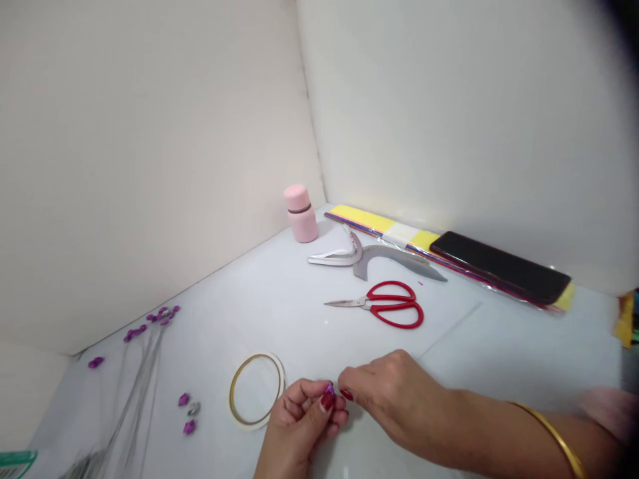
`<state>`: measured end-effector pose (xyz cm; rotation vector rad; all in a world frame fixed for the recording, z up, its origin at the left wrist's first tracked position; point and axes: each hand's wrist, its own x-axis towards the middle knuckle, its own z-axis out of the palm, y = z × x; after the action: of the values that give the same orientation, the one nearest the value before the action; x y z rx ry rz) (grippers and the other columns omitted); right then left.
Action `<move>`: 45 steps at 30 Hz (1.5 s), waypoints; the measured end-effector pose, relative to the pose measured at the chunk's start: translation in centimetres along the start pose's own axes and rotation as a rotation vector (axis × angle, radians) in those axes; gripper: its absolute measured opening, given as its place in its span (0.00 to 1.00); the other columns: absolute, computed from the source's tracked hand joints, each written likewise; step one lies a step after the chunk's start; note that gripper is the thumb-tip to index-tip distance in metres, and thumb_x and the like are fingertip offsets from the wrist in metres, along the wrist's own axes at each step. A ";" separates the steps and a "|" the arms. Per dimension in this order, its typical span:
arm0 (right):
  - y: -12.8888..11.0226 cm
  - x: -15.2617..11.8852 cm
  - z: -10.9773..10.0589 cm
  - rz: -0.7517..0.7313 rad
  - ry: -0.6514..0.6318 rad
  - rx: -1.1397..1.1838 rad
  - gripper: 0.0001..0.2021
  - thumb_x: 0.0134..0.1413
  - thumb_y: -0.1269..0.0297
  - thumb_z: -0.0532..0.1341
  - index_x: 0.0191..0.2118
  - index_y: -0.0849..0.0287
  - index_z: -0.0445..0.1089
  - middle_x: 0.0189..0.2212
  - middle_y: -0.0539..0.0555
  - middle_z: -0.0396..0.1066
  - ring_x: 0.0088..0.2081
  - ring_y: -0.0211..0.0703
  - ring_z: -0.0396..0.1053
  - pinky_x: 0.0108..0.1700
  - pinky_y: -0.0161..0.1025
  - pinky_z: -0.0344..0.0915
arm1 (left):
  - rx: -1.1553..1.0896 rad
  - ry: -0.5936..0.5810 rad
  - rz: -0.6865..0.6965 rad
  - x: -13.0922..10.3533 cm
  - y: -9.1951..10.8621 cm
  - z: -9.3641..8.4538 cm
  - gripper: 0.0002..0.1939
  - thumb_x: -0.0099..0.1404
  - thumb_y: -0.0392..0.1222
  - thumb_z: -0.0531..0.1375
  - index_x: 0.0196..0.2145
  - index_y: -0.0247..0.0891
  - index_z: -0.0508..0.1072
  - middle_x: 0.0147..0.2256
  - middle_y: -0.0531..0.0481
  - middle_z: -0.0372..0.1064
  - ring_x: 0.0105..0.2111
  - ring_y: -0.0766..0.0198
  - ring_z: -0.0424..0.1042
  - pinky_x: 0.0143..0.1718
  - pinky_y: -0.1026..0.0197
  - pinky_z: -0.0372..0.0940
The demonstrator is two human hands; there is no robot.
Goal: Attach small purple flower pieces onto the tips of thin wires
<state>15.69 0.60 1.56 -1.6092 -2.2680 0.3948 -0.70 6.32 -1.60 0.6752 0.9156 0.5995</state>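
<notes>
My left hand (304, 422) pinches a small purple piece (330, 388) between thumb and forefinger, near the bottom centre. Just to its right, my right hand (394, 396) has its fingers closed together beside the piece; whether they hold anything is too small to see. A roll of tape (232, 399) lies left of my left hand. Farther left are two purple folded pieces (184, 399) with a silver one (194, 408) between them. Thin wires (137, 392) tipped with purple pieces (162, 315) lie at the far left. Red-handled scissors (397, 306) rest beyond my hands.
A pink bottle (303, 223) stands near the wall corner. Grey and white curled strips (394, 256) lie behind the scissors. A black phone (499, 266) rests on a packet of coloured strips (359, 217) along the right wall. A green-edged item (18, 459) is at the lower left.
</notes>
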 end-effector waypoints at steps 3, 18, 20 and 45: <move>0.1 -0.1 0.4 -0.015 0.016 0.009 0.06 0.48 0.74 0.51 0.29 0.57 0.60 0.23 0.46 0.68 0.23 0.36 0.64 0.24 0.33 0.50 | 0.014 -0.023 0.009 0.1 -0.2 -0.1 0.12 0.39 0.40 0.71 0.19 0.33 0.74 0.19 0.47 0.75 0.18 0.70 0.72 0.18 0.74 0.60; 0.3 -0.3 0.5 -0.044 -0.032 0.057 0.08 0.45 0.75 0.51 0.32 0.58 0.63 0.24 0.49 0.70 0.23 0.38 0.65 0.25 0.33 0.54 | 0.053 -0.066 0.024 0.0 -0.6 0.0 0.11 0.42 0.40 0.70 0.19 0.33 0.72 0.19 0.48 0.75 0.18 0.70 0.71 0.19 0.72 0.61; 0.3 -0.3 0.5 -0.044 -0.042 0.071 0.09 0.44 0.75 0.51 0.32 0.59 0.63 0.24 0.50 0.71 0.24 0.38 0.67 0.26 0.33 0.55 | 0.056 -0.067 0.023 0.0 -0.6 0.0 0.11 0.41 0.41 0.70 0.19 0.33 0.73 0.19 0.48 0.75 0.18 0.70 0.71 0.19 0.72 0.61; 0.2 -0.3 1.0 -0.070 0.023 0.119 0.07 0.45 0.75 0.51 0.30 0.59 0.63 0.24 0.50 0.71 0.23 0.38 0.67 0.25 0.32 0.56 | 0.088 -0.052 0.011 0.0 -0.4 0.2 0.12 0.41 0.41 0.70 0.18 0.33 0.72 0.18 0.48 0.74 0.19 0.69 0.71 0.20 0.71 0.60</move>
<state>15.58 0.40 0.55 -1.4641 -2.2316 0.4813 -0.47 5.99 -1.86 0.7723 0.8941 0.5517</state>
